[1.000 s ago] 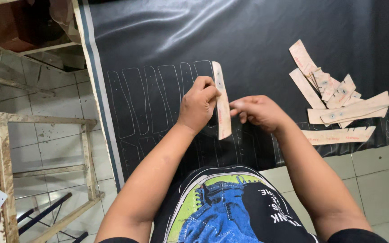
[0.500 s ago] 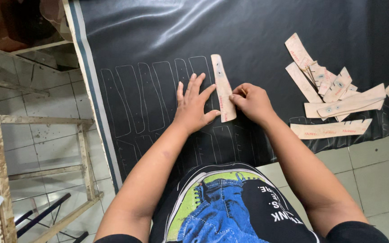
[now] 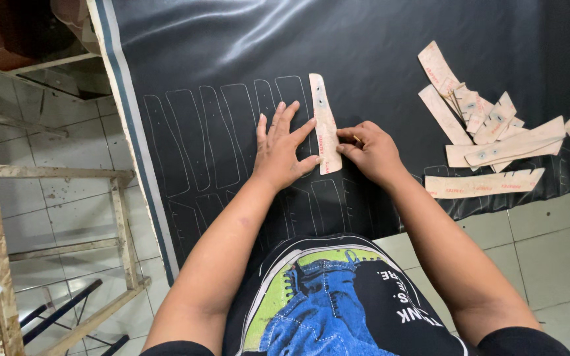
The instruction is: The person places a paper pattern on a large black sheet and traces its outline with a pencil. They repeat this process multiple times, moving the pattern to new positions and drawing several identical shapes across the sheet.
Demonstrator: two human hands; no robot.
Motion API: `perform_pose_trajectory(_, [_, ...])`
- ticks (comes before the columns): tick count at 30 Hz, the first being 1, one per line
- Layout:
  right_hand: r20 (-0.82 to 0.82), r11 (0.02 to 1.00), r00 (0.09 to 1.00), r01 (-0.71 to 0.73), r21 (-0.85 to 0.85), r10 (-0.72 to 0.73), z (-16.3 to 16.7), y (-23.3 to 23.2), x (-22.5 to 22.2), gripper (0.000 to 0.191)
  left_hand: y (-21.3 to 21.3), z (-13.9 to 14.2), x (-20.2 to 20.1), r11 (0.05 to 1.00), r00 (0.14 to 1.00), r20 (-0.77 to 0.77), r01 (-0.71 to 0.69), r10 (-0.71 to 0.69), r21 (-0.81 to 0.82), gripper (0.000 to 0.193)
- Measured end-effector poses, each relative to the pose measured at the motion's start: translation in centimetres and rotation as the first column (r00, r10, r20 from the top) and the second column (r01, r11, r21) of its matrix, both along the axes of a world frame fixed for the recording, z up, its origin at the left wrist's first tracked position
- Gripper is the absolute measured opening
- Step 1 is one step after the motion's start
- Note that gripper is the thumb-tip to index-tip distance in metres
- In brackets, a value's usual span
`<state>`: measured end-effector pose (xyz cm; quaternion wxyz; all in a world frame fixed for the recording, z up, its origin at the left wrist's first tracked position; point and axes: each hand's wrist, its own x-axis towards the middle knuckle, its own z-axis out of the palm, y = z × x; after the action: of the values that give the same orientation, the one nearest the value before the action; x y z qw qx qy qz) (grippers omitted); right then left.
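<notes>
While left hand (image 3: pixel 284 148) lies flat, fingers spread, pinning cardboard template (image 3: pixel 324 122) on black sheet (image 3: pixel 390 59) against slipping, right hand (image 3: pixel 372 150) fingers pinch small marking tool at template's lower right edge. Traced outlines (image 3: pixel 219 132) left of fingers; spare templates (image 3: pixel 489 132) piled well right.

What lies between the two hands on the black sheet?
In the head view, a long tan template strip lies on the black sheet between the left hand, pressed flat on it, and the right hand.

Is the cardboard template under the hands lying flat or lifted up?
Flat: the cardboard template lies on the black sheet, with the left hand spread against its edge.
</notes>
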<state>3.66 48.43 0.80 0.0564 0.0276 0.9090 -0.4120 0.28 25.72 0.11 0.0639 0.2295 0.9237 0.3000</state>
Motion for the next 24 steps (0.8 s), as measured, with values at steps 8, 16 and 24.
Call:
perform_pose_trajectory(8, [0.047,1.0,0.999,-0.003,-0.01,0.003,0.61,0.07,-0.01,0.033,0.07,0.0,-0.08,1.0,1.0,0.022,-0.009,0.009,0.017,0.077])
perform_pose_trajectory(16, [0.047,1.0,0.999,-0.008,-0.024,0.009,0.85,0.06,0.16,0.032,0.02,0.11,-0.05,1.0,1.0,0.023,-0.001,0.0,0.024,0.077])
perform_pose_trajectory(24, [0.022,1.0,1.0,-0.016,0.026,0.015,0.61,0.01,0.35,0.037,-0.04,0.01,0.09,0.998,1.0,0.002,-0.011,0.011,0.064,0.072])
